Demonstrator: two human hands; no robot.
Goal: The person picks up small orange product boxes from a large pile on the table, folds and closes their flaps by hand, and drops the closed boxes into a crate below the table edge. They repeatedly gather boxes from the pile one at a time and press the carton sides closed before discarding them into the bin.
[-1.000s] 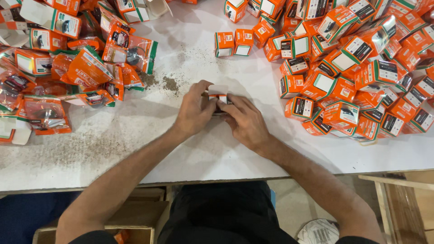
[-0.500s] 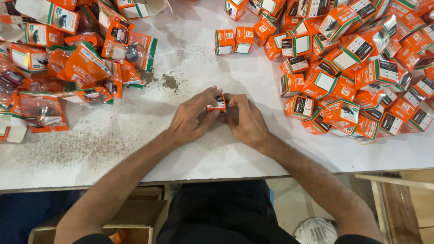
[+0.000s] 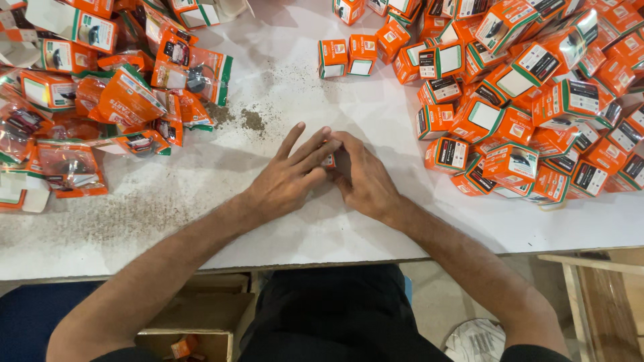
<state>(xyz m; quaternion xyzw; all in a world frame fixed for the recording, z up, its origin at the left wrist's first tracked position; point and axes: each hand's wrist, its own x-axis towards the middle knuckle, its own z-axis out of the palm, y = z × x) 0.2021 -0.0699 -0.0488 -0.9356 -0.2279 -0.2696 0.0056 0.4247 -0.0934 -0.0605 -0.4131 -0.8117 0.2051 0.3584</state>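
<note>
Orange carton (image 3: 329,161), small, sits on the white table (image 3: 322,228) between our hands, mostly hidden. Our left hand (image 3: 288,177) lies flat, fingers spread over it; our right hand (image 3: 362,175) curls against its far side, pinching it. We judge this is box closing: hold the body square with the right, press the flap evenly with the left, don't crush the corners. Finished boxes pile (image 3: 537,100) at right, flat pouches (image 3: 100,100) at left.
</note>
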